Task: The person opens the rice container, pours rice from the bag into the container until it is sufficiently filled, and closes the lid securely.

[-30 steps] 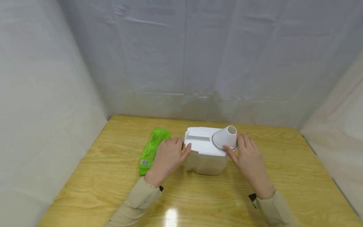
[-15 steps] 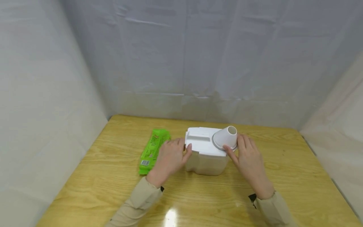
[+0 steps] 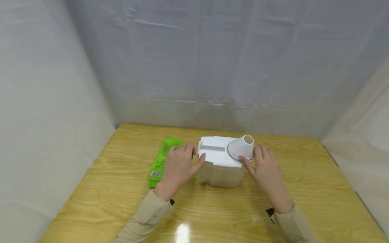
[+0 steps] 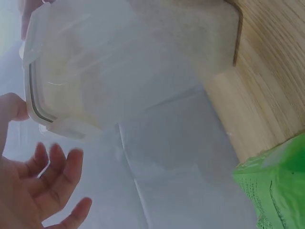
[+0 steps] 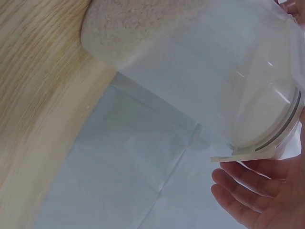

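Note:
A translucent storage container (image 3: 223, 176) with a white lid (image 3: 215, 156) stands upright on the table. On the lid's right part sits a white cone-shaped cup (image 3: 239, 148), narrow end up. Pale grain that looks like rice (image 5: 138, 19) covers the container's bottom. My left hand (image 3: 180, 165) touches the lid's left edge with its thumb (image 4: 13, 107); its other fingers are lifted off, loosely bent. At the right end, my right hand (image 3: 268, 172) grips the lid's corner, thumb by the cup's base and fingers down the side, against a jutting white clip (image 5: 243, 155).
A green printed packet (image 3: 158, 165) lies left of the container, partly behind my left hand. The wooden table (image 3: 307, 182) extends to both sides. Pale sheeting (image 3: 218, 67) hangs behind the table and at its left and right.
My left hand's fingers have lifted away from the lid's left side, while its thumb stays at the edge. The right hand, container and packet stay put.

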{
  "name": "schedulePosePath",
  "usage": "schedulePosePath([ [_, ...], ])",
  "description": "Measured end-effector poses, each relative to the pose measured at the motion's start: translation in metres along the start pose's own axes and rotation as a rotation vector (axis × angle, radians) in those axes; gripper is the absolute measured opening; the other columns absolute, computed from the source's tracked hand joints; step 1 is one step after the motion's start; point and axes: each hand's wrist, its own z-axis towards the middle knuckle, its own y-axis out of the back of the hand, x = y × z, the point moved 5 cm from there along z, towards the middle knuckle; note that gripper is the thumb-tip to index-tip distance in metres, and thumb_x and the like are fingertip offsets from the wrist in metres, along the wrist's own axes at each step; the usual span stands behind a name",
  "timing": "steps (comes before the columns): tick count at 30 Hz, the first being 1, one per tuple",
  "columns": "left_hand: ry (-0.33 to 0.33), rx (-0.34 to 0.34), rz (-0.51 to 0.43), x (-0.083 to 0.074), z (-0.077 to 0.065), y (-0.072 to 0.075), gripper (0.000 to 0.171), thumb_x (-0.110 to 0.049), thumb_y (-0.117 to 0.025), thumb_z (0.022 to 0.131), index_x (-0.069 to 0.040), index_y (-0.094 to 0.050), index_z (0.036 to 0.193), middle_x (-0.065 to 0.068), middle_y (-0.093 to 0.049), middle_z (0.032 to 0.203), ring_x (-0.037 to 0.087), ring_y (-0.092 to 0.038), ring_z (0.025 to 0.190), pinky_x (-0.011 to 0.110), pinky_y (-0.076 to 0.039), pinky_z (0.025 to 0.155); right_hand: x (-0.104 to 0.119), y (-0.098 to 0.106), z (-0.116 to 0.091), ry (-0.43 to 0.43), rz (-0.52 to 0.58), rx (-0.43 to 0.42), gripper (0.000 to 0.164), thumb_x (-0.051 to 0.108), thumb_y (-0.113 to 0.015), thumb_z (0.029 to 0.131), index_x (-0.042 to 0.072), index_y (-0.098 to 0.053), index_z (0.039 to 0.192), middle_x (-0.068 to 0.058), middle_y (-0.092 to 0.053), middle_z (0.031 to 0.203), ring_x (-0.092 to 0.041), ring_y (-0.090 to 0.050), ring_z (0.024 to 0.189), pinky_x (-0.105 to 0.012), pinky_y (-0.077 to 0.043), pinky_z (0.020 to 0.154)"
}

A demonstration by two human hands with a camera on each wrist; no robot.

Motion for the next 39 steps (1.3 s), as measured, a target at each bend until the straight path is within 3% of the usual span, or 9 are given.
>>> schedulePosePath([
  [3, 0.004, -0.022, -0.012, -0.001, 0.002, 0.000, 0.033, -0.033, -0.070, 0.090, -0.004, -0.063, 0.102, 0.008, -0.067, 0.087, 0.024, -0.066, 0.076, 0.044, -0.058, 0.079, 0.000, 0.000, 0.000, -0.015, 0.010, 0.009, 0.085, 0.068, -0.030, 0.101, -0.011, -0.056, 0.119, -0.028, -0.061, 0.108, -0.045, -0.061, 0.097, -0.056, -0.055, 0.079],
  [6, -0.016, 0.006, -0.063, -0.003, 0.003, -0.003, 0.047, -0.034, -0.066, 0.095, 0.000, -0.059, 0.127, 0.017, -0.065, 0.120, 0.033, -0.064, 0.106, 0.049, -0.053, 0.095, 0.000, 0.000, 0.000, -0.028, 0.020, 0.018, 0.086, 0.068, -0.030, 0.101, -0.012, -0.055, 0.121, -0.028, -0.061, 0.108, -0.045, -0.061, 0.097, -0.056, -0.055, 0.079],
  [9, -0.035, 0.078, -0.126, -0.008, 0.004, -0.008, 0.057, -0.045, -0.049, 0.105, -0.004, -0.050, 0.144, 0.019, -0.052, 0.144, 0.037, -0.054, 0.125, 0.056, -0.042, 0.108, 0.000, 0.000, 0.000, -0.032, 0.021, 0.022, 0.086, 0.068, -0.030, 0.101, -0.011, -0.055, 0.122, -0.028, -0.061, 0.109, -0.045, -0.061, 0.098, -0.056, -0.055, 0.079],
  [12, -0.043, 0.154, -0.147, -0.012, 0.003, -0.015, 0.068, -0.059, -0.028, 0.106, -0.011, -0.044, 0.152, 0.015, -0.043, 0.155, 0.035, -0.047, 0.135, 0.060, -0.034, 0.115, 0.001, 0.001, 0.000, -0.022, 0.011, 0.020, 0.085, 0.068, -0.031, 0.101, -0.010, -0.056, 0.122, -0.028, -0.062, 0.110, -0.045, -0.062, 0.100, -0.057, -0.055, 0.081],
  [14, -0.049, 0.185, -0.149, -0.015, 0.002, -0.018, 0.073, -0.063, -0.020, 0.104, -0.014, -0.042, 0.154, 0.014, -0.041, 0.157, 0.034, -0.044, 0.139, 0.062, -0.031, 0.116, 0.001, 0.003, 0.000, -0.015, 0.004, 0.027, 0.083, 0.068, -0.032, 0.101, -0.009, -0.056, 0.122, -0.027, -0.063, 0.111, -0.045, -0.062, 0.102, -0.057, -0.055, 0.084],
  [20, -0.063, 0.189, -0.156, -0.018, 0.000, -0.020, 0.071, -0.062, -0.022, 0.105, -0.014, -0.043, 0.153, 0.013, -0.041, 0.157, 0.034, -0.044, 0.139, 0.062, -0.031, 0.116, -0.002, 0.010, -0.003, -0.037, 0.004, 0.085, 0.076, 0.062, -0.046, 0.101, -0.007, -0.056, 0.131, -0.027, -0.064, 0.121, -0.045, -0.061, 0.111, -0.057, -0.051, 0.093],
  [26, -0.044, 0.209, -0.194, -0.020, 0.000, -0.023, 0.073, -0.062, -0.020, 0.105, -0.013, -0.040, 0.154, 0.014, -0.038, 0.158, 0.035, -0.039, 0.142, 0.062, -0.029, 0.117, -0.012, 0.018, -0.010, -0.061, -0.028, 0.082, 0.072, 0.059, -0.053, 0.099, -0.003, -0.059, 0.134, -0.027, -0.065, 0.122, -0.046, -0.063, 0.108, -0.059, -0.053, 0.090],
  [34, -0.018, 0.225, -0.221, -0.020, -0.002, -0.027, 0.072, -0.061, -0.018, 0.106, -0.013, -0.036, 0.156, 0.013, -0.034, 0.159, 0.034, -0.037, 0.144, 0.062, -0.029, 0.117, -0.015, 0.020, -0.017, -0.065, -0.094, 0.114, 0.071, 0.065, -0.042, 0.099, 0.001, -0.072, 0.108, -0.016, -0.072, 0.106, -0.040, -0.068, 0.095, -0.054, -0.057, 0.078],
  [39, -0.022, 0.200, -0.217, -0.022, -0.004, -0.028, 0.071, -0.060, -0.017, 0.106, -0.012, -0.036, 0.155, 0.014, -0.034, 0.159, 0.034, -0.036, 0.144, 0.059, -0.031, 0.117, -0.013, 0.017, -0.017, -0.045, -0.117, 0.130, 0.056, 0.055, -0.061, 0.094, 0.000, -0.071, 0.098, -0.015, -0.074, 0.098, -0.039, -0.069, 0.093, -0.052, -0.057, 0.076],
])
